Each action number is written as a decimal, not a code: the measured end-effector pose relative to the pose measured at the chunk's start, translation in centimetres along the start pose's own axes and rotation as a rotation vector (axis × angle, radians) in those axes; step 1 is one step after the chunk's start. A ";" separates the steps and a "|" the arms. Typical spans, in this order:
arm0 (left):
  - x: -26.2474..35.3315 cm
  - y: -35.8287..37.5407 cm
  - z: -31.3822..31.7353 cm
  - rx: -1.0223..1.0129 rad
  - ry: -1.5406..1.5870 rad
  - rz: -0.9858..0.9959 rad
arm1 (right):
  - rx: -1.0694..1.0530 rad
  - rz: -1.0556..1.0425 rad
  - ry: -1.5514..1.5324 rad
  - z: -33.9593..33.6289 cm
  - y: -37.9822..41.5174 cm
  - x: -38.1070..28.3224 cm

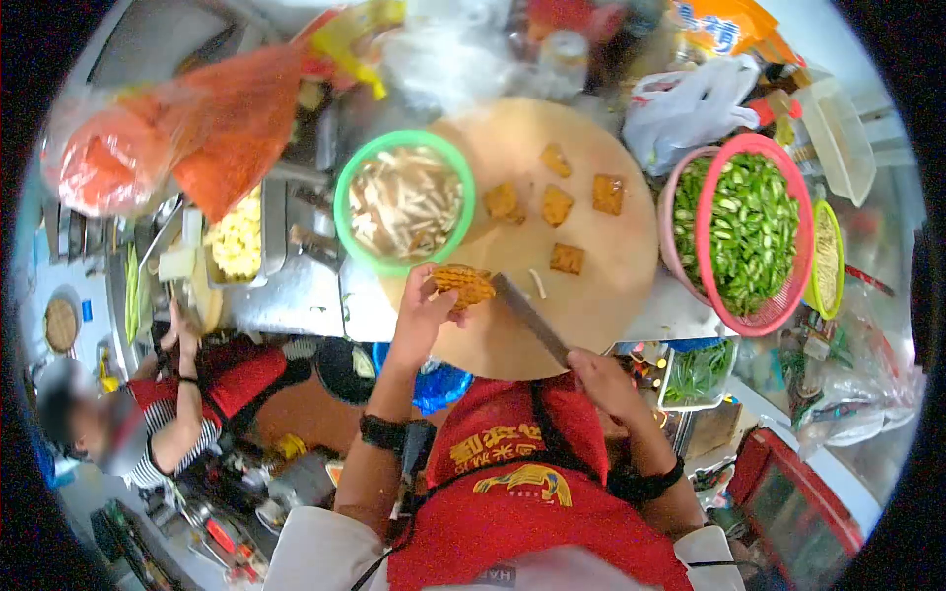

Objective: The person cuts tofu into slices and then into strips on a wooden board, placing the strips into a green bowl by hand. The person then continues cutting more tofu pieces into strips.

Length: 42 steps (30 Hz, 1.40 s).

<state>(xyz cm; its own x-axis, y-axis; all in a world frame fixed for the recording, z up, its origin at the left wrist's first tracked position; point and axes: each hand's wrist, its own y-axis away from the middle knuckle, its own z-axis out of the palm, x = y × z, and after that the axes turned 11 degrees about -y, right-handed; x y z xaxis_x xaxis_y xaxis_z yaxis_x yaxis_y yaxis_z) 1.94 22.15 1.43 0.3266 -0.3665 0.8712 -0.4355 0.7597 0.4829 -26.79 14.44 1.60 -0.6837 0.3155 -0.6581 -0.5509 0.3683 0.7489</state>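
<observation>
Slicing a fried tofu piece on a round cutting board

The left hand (426,313) pins a tofu piece (463,285) under curled fingers at the near edge of the cutting board (591,295); the right hand (601,379) is clenched on the handle of a knife (527,315), blade against the piece. Five more tofu squares (557,205) lie mid-board. A green bowl (404,202) of pale strips overlaps the board's left edge; a pink basket (754,231) of chopped greens sits just right.
</observation>
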 end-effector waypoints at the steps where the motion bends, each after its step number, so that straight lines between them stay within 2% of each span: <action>1: -1.1 0.5 -0.1 0.080 -0.009 -0.012 | 0.079 -0.002 -0.068 0.0 -0.1 0.1; 2: -3.0 0.1 -0.9 0.102 0.001 -0.017 | 0.060 0.001 -0.053 0.0 -0.1 -0.3; 4: -6.0 -0.7 -2.0 0.119 -0.859 0.616 | 0.135 -0.106 -0.165 -0.1 0.3 -1.3; 5: -6.9 -0.3 -1.7 0.122 -1.030 0.539 | 0.156 -0.129 -0.143 0.0 0.0 -1.1; 6: -6.6 0.3 -1.7 0.138 -1.022 0.531 | 0.145 -0.128 -0.127 0.1 0.2 -1.5; 8: -6.1 1.1 -1.5 0.137 -1.285 0.722 | 0.114 -0.021 -0.183 0.3 0.6 -2.4; 9: -6.3 1.2 -1.5 0.142 -1.279 0.715 | 0.110 -0.016 -0.175 0.4 0.4 -1.8; 11: -6.5 1.3 -1.4 0.307 -1.299 0.633 | 0.116 -0.169 -0.080 0.4 -0.2 0.0; 15: -5.2 -0.1 -0.9 0.271 -1.126 0.514 | 0.110 -0.065 -0.067 0.8 -0.1 -0.4; 17: -6.2 -1.3 -1.7 0.219 -1.291 0.568 | 0.184 -0.224 -0.140 1.5 -0.1 -0.1; 18: -5.6 -1.3 -1.8 0.221 -1.287 0.570 | 0.186 -0.226 -0.136 1.4 0.0 -0.4; 20: -4.5 -1.0 -1.7 0.209 -1.122 0.480 | 0.161 -0.089 -0.071 1.2 0.2 -0.9; 21: -4.4 -0.9 -1.1 0.206 -1.119 0.482 | 0.166 -0.087 -0.071 1.1 0.1 -0.8; 23: -4.8 -0.1 1.0 0.199 -0.350 0.211 | 0.159 -0.207 -0.070 1.1 0.0 -0.3; 24: -5.2 0.3 2.0 0.198 -0.347 0.210 | 0.160 -0.205 -0.068 1.1 0.0 -0.4; 26: -6.2 0.6 3.5 0.248 -0.640 0.156 | 0.144 -0.091 -0.045 1.0 0.0 -0.6; 27: -7.2 0.4 3.6 0.249 -0.638 0.157 | 0.144 -0.091 -0.043 1.1 -0.2 -0.2; 29: -9.7 -0.2 3.6 0.290 -0.950 0.515 | 0.226 -0.230 -0.023 1.4 -0.5 0.9; 30: -9.5 0.0 3.5 0.288 -0.947 0.513 | 0.227 -0.227 -0.021 1.4 -0.4 0.8; 32: -8.9 0.3 2.4 0.269 -1.157 0.445 | 0.228 -0.245 -0.032 1.4 -0.3 0.0; 36: -7.2 0.6 0.9 0.261 -1.216 0.356 | 0.191 -0.143 -0.050 1.4 -0.5 0.7; 38: -7.7 0.6 1.0 0.183 -1.132 0.290 | 0.205 -0.135 -0.029 1.5 -0.1 -0.1; 42: -7.9 0.7 3.0 0.199 -0.972 0.401 | 0.193 -0.146 -0.076 1.9 0.2 -0.2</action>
<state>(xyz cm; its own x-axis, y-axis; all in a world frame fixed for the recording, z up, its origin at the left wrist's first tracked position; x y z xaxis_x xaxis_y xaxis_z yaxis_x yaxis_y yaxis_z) -3.42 23.98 -4.91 -0.6414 -0.4470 0.6236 -0.5205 0.8506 0.0743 -25.84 16.11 1.69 -0.5616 0.3095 -0.7674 -0.5345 0.5722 0.6220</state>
